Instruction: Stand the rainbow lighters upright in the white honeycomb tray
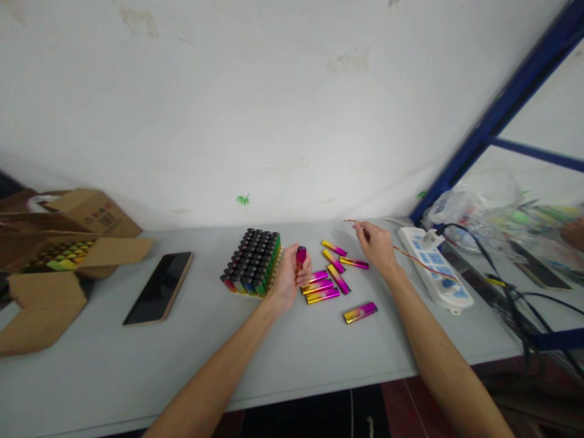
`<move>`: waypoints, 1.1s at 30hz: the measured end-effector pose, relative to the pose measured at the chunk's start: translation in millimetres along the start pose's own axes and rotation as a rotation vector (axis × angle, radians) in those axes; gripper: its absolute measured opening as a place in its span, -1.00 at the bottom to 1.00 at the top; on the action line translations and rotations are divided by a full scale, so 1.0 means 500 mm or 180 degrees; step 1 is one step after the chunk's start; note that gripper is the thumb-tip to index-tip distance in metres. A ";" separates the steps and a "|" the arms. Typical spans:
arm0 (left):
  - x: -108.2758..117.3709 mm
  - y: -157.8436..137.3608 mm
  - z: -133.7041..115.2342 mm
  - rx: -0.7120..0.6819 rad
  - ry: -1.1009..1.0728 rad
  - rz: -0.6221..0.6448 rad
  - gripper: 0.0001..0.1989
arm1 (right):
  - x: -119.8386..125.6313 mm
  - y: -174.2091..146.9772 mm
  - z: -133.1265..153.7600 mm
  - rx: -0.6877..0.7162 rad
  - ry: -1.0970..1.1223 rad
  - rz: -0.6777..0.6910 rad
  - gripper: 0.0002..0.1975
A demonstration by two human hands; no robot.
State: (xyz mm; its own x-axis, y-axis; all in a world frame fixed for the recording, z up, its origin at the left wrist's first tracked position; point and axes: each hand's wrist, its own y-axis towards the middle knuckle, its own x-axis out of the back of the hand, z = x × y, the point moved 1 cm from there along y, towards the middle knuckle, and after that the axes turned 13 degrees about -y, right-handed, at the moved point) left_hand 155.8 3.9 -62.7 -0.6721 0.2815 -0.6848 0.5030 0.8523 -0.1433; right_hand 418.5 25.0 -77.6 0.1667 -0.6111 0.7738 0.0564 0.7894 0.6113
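On the grey table (137,365), the left hand (287,280) gripped a pink lighter (300,258) upright beside the lighter tray (253,263); the right hand (376,246) pinched a thin wire (410,255), which seemed liable to snag and scatter the loose lighters (335,271).

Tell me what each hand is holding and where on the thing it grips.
The left hand holds a pink lighter upright, gripped around its lower body with the top showing. The right hand pinches a thin wire near its free end.

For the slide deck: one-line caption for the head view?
Left hand holds a pink lighter upright; right hand pinches a thin wire above loose lighters.
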 end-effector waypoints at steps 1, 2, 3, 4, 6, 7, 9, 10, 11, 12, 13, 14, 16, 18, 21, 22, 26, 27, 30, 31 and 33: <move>0.000 0.001 0.000 -0.0035 0.0042 -0.0028 -0.49 | 0.000 0.000 0.001 -0.0001 0.0004 0.0006 -0.44; -0.001 0.001 0.001 -0.0077 0.0092 -0.0068 -0.50 | 0.001 0.000 0.002 -0.0001 0.0005 0.0019 -0.43; -0.001 0.002 0.003 -0.0128 0.0141 -0.0113 -0.51 | 0.001 0.000 0.002 -0.0003 0.0003 0.0031 -0.43; -0.001 0.003 0.005 -0.0180 0.0186 -0.0152 -0.52 | 0.001 0.000 0.003 -0.0008 0.0001 0.0040 -0.42; -0.001 0.004 0.010 -0.0262 0.0222 -0.0196 -0.55 | 0.001 0.000 0.003 -0.0023 0.0007 0.0033 -0.42; -0.001 0.005 0.012 -0.0287 0.0218 -0.0206 -0.56 | 0.001 0.000 0.003 -0.0028 0.0014 0.0022 -0.42; 0.001 0.008 0.015 -0.0308 0.0216 -0.0215 -0.57 | 0.001 0.000 0.003 -0.0023 0.0034 0.0008 -0.43; 0.001 0.009 0.016 -0.0310 0.0216 -0.0215 -0.57 | 0.001 0.000 0.004 -0.0007 0.0045 0.0012 -0.43; 0.002 0.010 0.017 -0.0315 0.0221 -0.0213 -0.56 | 0.000 0.000 0.004 0.0014 0.0054 0.0025 -0.44; 0.002 0.010 0.017 -0.0312 0.0217 -0.0210 -0.55 | 0.000 0.000 0.004 0.0035 0.0061 0.0039 -0.44; 0.001 0.010 0.017 -0.0278 0.0198 -0.0200 -0.53 | 0.000 0.000 0.005 0.0051 0.0066 0.0049 -0.44; 0.000 0.010 0.018 -0.0204 0.0160 -0.0181 -0.51 | 0.000 0.000 0.005 0.0059 0.0070 0.0055 -0.44; -0.005 0.006 0.019 -0.0029 0.0063 -0.0105 -0.49 | 0.000 0.000 0.007 0.0052 0.0086 0.0042 -0.45; -0.013 0.001 0.020 -0.0019 0.0065 0.0011 -0.50 | 0.001 0.001 0.009 0.0037 0.0128 0.0007 -0.46; -0.026 -0.007 0.015 -0.0451 0.0511 0.0182 -0.49 | 0.006 0.001 0.012 0.0050 0.0203 -0.0005 -0.49; -0.030 -0.009 0.010 -0.0606 0.0731 0.0234 -0.49 | 0.008 0.002 0.013 0.0054 0.0215 0.0001 -0.49; -0.042 -0.016 -0.042 -0.1227 0.1738 0.0351 -0.59 | 0.013 0.002 0.016 0.0011 0.0207 -0.0007 -0.50; -0.044 -0.017 -0.063 -0.1392 0.2059 0.0354 -0.62 | 0.013 0.002 0.016 -0.0002 0.0210 -0.0012 -0.50; -0.042 -0.009 -0.142 -0.1757 0.3215 0.0343 -0.63 | 0.009 0.004 0.018 -0.0011 0.0218 0.0030 -0.53; -0.039 -0.002 -0.169 -0.1765 0.3610 0.0343 -0.63 | 0.007 0.005 0.019 -0.0011 0.0214 0.0059 -0.54; -0.027 0.016 -0.217 -0.1566 0.4306 0.0469 -0.66 | 0.003 0.006 0.021 -0.0005 0.0221 0.0111 -0.56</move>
State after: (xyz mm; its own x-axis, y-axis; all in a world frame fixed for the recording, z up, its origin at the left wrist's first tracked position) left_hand 109.9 54.9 22.7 -0.7611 0.3342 0.5559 0.5645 0.7634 0.3140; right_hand 408.4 25.9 -73.1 0.2364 -0.5778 0.7812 0.0508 0.8102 0.5839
